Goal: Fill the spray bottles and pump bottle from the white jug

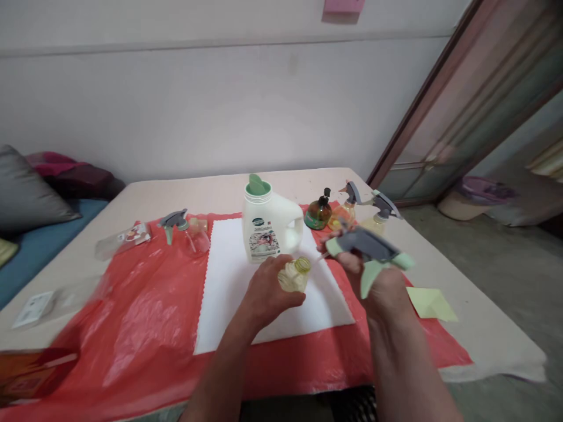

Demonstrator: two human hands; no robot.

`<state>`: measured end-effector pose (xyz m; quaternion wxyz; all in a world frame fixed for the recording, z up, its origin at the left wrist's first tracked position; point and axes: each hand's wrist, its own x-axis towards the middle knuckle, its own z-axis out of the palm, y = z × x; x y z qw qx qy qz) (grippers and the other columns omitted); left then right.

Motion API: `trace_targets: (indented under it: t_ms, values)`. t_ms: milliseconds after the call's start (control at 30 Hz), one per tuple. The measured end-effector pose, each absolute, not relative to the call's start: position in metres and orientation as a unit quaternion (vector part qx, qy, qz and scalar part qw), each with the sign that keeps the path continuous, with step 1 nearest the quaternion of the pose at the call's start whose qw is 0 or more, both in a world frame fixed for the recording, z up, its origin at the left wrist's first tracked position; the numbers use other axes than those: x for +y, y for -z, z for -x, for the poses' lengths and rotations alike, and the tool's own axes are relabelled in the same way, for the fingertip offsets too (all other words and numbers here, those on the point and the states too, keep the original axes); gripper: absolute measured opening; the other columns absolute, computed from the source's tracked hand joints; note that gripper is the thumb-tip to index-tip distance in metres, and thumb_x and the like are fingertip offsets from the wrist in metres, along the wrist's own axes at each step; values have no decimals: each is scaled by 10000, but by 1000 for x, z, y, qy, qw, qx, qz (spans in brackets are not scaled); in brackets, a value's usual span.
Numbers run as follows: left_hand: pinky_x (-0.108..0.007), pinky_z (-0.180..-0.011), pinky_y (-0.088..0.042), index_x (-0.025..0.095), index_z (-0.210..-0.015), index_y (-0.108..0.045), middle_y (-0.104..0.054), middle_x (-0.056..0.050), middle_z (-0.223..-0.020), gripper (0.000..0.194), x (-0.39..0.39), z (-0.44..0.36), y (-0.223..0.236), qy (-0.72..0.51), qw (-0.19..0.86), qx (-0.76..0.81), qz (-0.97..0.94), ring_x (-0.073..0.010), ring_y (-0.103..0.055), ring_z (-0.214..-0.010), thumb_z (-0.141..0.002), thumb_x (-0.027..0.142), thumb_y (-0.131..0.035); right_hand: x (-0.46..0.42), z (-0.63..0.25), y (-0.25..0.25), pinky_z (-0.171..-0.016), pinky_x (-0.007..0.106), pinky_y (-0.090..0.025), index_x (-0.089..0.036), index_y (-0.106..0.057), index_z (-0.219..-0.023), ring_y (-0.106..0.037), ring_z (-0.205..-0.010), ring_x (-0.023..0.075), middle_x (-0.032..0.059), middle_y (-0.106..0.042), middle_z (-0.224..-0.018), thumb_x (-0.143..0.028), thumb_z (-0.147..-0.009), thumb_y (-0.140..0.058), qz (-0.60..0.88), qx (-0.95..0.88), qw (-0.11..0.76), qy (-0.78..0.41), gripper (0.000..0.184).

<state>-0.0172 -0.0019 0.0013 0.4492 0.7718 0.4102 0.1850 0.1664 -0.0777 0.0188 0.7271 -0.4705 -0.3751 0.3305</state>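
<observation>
two items were in your hands at inspection. your left hand [268, 290] was closed around a small pale yellow bottle [294, 275], its open threaded neck tilted up and to the right, held just above the white mat [229, 293]. your right hand [373, 281] gripped a grey and green spray trigger head [369, 252], detached from the bottle and raised just to its right, nozzle pointing right, with a thin tube running from it toward the bottle's neck. directly behind the bottle stood a white jug with a green cap [268, 225], upright on the mat. the mat lay on a red plastic sheet [145, 305] covering the table [484, 334]. behind your right hand stood a dark green bottle [318, 212] and two more spray bottles [365, 211], close together. a further spray bottle [185, 231] lay on the sheet to the left, and a yellow paper note [431, 303] lay on the table to the right.
</observation>
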Motion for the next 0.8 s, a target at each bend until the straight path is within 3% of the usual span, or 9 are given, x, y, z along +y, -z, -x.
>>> trace_targets:
  t_ms: [100,167,333,533,700,800]
  values:
    - [-415,-996,-480,250,-1263,-653,-667,-45,-1209,675,-4,15,0,-211,472,381,-767,-267,-628,-1098,-602,243,-790,-75,-164,-7,-893,359,-573,-261,-771,-1053,-691,-1003,231,37,-744,-1083,-371,-733,-857,520,-466,609,-376,349]
    - [-413,-1009,-476,273,-1255,-665,-671,-33,-1222,670,-6,14,1,-227,485,366,-761,-261,-626,-1106,-599,233,-794,-73,-162,-2,-876,383,-563,-259,-777,-1042,-686,-975,242,41,-746,-1057,-422,-730,-850,531,-477,580,-392,360]
    - [-438,-1015,-471,336,-1311,-643,-665,-25,-1240,727,-6,14,3,-235,481,371,-759,-263,-617,-1112,-606,236,-796,-69,-159,0,-818,390,-546,-255,-785,-983,-666,-883,239,37,-738,-950,-456,-661,-879,539,-433,600,-403,391]
    - [-448,-979,-490,261,-1168,-682,-674,-60,-1183,575,-8,10,8,-239,442,404,-765,-276,-625,-1077,-606,256,-801,-64,-155,1,-880,379,-531,-244,-778,-1005,-655,-992,248,46,-729,-1014,-381,-681,-856,545,-446,588,-399,361]
    - [-461,-978,-487,226,-1224,-650,-686,-86,-1170,611,-11,5,8,-248,408,422,-771,-301,-621,-1103,-630,265,-788,-56,-134,2,-645,280,-506,-217,-739,-922,-612,-732,165,10,-690,-829,-342,-607,-873,543,-382,633,-398,365]
    - [-445,-957,-495,239,-1249,-635,-696,-68,-1154,619,-12,3,7,-255,425,419,-761,-293,-629,-1091,-648,265,-779,-51,-119,6,-606,267,-492,-222,-693,-924,-631,-715,169,6,-700,-815,-340,-608,-868,500,-307,683,-436,380]
